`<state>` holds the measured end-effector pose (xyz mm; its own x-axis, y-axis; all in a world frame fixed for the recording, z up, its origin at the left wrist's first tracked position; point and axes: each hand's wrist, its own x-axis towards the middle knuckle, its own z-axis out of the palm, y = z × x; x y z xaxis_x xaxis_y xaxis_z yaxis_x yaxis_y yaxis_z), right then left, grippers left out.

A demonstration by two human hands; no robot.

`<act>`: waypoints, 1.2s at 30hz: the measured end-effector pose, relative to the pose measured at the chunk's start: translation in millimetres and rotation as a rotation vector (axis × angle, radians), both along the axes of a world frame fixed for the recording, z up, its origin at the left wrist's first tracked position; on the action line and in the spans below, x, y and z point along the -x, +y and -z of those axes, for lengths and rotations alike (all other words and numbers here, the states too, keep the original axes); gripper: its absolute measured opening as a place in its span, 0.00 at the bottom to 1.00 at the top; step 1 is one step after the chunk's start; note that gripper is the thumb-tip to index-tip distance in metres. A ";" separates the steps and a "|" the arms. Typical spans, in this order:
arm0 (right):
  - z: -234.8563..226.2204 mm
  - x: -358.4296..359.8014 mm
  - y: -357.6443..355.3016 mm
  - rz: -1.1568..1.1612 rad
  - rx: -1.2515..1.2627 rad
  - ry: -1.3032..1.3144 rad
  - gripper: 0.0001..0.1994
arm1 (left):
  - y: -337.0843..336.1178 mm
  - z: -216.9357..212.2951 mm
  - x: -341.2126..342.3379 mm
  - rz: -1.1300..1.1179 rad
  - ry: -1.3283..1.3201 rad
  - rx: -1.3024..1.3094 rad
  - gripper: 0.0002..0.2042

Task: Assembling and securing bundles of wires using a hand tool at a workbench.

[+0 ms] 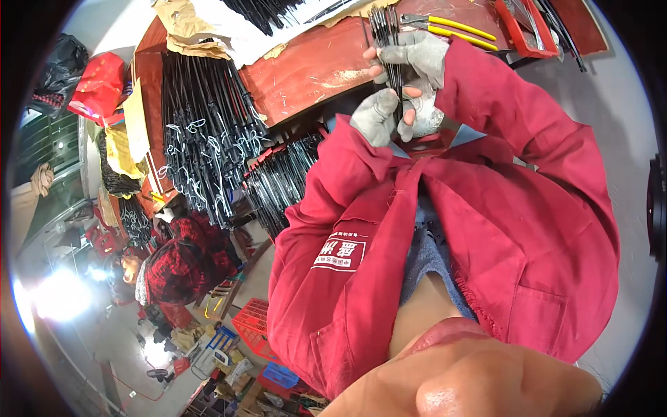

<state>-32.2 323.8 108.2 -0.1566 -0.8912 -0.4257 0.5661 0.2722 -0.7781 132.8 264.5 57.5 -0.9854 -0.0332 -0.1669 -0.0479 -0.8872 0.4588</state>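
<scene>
Both my hands wear pale grey work gloves with bare fingertips showing, and they hold one upright bundle of thin dark metal rods [384, 26] in front of my chest. My left hand [379, 117] is closed about the near end of the bundle, thumb against the rods. Farther up, my right hand [415, 57] grips the same bundle from the right side, its fingertips showing past the rods. The rods' far ends fan out slightly above the table edge. Just right of them lie yellow-handled pliers [462, 31] on the red worktable [306, 80].
Many long black rod assemblies with white ties [208, 132] hang over the table's left side. More dark rods [281, 181] stand below the table edge. A red tray [533, 31] sits at the far right. At left, a person in a checked jacket [184, 264] bends near red crates [253, 326].
</scene>
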 end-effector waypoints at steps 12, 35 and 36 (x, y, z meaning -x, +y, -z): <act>132.2 -69.2 90.6 -0.122 0.434 0.781 0.07 | -45.9 6.5 69.4 -0.321 0.047 1.243 0.20; 72.1 -46.8 112.5 -0.064 0.586 1.157 0.08 | -7.3 -2.5 49.7 -0.453 0.032 0.676 0.06; 64.8 -31.0 104.4 -0.234 0.402 1.123 0.08 | -6.3 -2.4 47.8 -0.460 0.019 0.723 0.06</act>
